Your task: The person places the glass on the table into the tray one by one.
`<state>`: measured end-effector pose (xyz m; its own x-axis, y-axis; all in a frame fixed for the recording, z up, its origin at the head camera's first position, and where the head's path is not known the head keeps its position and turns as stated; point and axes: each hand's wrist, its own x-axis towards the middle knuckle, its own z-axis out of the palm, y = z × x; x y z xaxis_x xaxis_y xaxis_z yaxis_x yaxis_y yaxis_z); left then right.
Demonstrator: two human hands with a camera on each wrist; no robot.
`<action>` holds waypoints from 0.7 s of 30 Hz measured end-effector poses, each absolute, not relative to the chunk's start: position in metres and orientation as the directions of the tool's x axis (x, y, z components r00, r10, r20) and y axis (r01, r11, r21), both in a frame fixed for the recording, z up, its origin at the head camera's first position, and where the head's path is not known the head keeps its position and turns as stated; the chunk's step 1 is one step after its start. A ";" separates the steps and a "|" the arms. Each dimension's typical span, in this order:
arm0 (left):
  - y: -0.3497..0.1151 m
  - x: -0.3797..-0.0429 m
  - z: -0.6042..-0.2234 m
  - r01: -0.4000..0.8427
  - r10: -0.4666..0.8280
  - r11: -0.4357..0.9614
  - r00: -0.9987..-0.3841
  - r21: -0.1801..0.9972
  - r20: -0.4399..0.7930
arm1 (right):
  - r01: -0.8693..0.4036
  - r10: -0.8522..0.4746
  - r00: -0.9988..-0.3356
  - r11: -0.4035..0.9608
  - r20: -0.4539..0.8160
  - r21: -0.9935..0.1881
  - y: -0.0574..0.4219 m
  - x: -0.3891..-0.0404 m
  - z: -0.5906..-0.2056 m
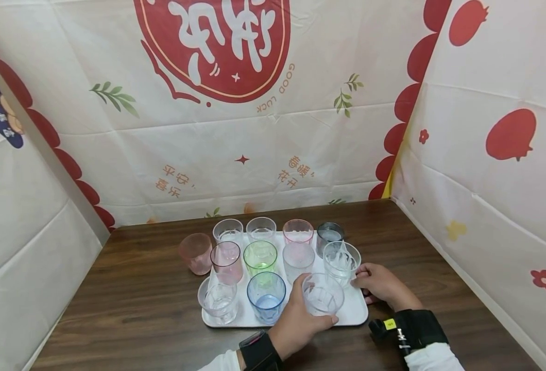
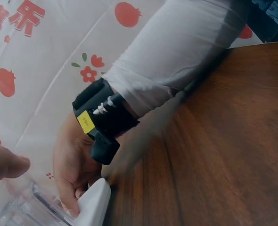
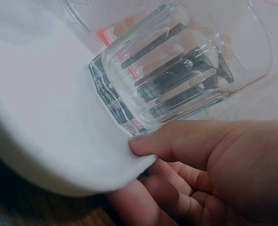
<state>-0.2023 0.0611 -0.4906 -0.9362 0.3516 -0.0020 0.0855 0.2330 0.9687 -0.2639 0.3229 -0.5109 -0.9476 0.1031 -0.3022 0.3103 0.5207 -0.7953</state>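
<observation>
A white tray bears several drinking glasses. My left hand holds a clear glass at the tray's front right, thumb on the near side and fingers round the left. Whether its base touches the tray cannot be told. At the tray's right edge my right hand pinches the rim, with the thumb on top and fingers beneath, plain in the right wrist view. Just beside that thumb stands a clear ribbed glass. A blue glass is left of my left hand.
A pink glass stands on the wooden table, off the tray's left side. Green, dark grey and other clear or pinkish glasses crowd the tray. Printed cloth walls close in the back and both sides.
</observation>
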 end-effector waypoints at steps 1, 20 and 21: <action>0.061 -0.202 -0.492 0.091 0.343 0.237 -0.939 0.967 0.005 | 0.312 0.104 -0.947 0.521 -0.303 -0.795 0.323 -0.264 -0.511; 0.058 -0.205 -0.505 0.099 0.248 0.228 -0.968 0.969 0.041 | 0.313 0.106 -0.947 0.526 -0.304 -0.791 0.323 -0.266 -0.512; 0.058 -0.205 -0.506 0.101 0.243 0.232 -0.969 0.967 0.043 | 0.315 0.108 -0.946 0.529 -0.306 -0.788 0.323 -0.266 -0.512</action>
